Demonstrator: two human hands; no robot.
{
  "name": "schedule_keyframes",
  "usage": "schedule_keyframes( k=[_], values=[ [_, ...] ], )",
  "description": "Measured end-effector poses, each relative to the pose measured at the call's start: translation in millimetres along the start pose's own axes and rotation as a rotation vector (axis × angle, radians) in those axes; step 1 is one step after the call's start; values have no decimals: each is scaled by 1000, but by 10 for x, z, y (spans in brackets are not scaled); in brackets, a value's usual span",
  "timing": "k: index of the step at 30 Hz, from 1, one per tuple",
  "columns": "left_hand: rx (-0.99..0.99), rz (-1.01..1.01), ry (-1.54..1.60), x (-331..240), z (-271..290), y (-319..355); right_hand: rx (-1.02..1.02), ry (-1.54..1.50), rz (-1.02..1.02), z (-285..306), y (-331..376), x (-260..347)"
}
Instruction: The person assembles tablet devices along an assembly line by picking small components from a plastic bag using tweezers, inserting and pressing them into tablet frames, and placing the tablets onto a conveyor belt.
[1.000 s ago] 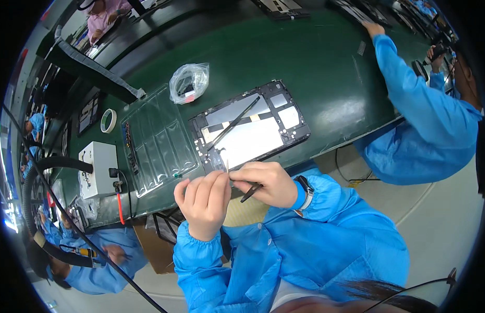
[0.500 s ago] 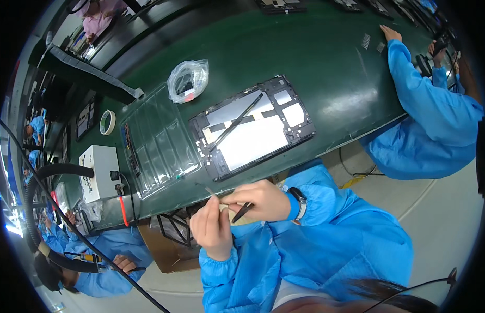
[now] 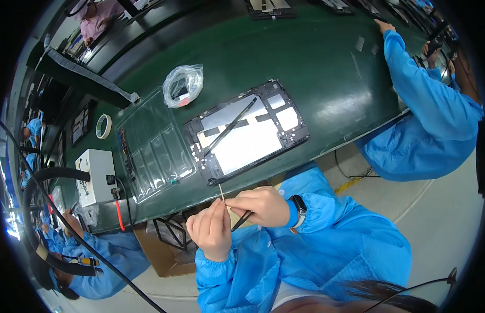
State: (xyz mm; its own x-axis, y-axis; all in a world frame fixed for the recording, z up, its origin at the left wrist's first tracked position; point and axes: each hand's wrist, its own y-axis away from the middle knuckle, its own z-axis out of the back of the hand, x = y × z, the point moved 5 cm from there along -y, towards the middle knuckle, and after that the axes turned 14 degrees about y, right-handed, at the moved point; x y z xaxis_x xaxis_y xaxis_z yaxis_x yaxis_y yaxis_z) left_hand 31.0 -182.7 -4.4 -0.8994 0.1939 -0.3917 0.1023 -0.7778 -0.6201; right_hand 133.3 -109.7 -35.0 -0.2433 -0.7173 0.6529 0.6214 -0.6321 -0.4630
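Head view: the left hand (image 3: 209,229) pinches a thin pale strip (image 3: 221,192) just off the near edge of the green counter (image 3: 326,68), and the right hand (image 3: 262,206) — fingertips beside the left's — is closed round a black tool (image 3: 241,221). The strip points up toward the near-left corner of an opened tablet (image 3: 247,135) on the counter, a black stick (image 3: 230,127) slanting across it.

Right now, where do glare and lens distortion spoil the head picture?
Head view: a bright reflection whitens the green tabletop right of the opened tablet housing; head view: streaky highlights cross the clear plastic tray; head view: the tabletop's edge bows; head view: the thin pale strip is too small to identify.
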Motion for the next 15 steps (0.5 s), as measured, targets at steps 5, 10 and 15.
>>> schedule_keyframes(
  k=[5, 10, 15],
  values=[
    [-37, -22, -70, 58, 14, 61, 112, -84, -46, -115, 20, -10],
    [-236, 257, -158, 471, 328, 200, 351, -204, -16, -214, 112, -10],
    [-270, 741, -514, 1466, 817, 1455, 373, -242, -33, -164, 63, -21]
  ],
)
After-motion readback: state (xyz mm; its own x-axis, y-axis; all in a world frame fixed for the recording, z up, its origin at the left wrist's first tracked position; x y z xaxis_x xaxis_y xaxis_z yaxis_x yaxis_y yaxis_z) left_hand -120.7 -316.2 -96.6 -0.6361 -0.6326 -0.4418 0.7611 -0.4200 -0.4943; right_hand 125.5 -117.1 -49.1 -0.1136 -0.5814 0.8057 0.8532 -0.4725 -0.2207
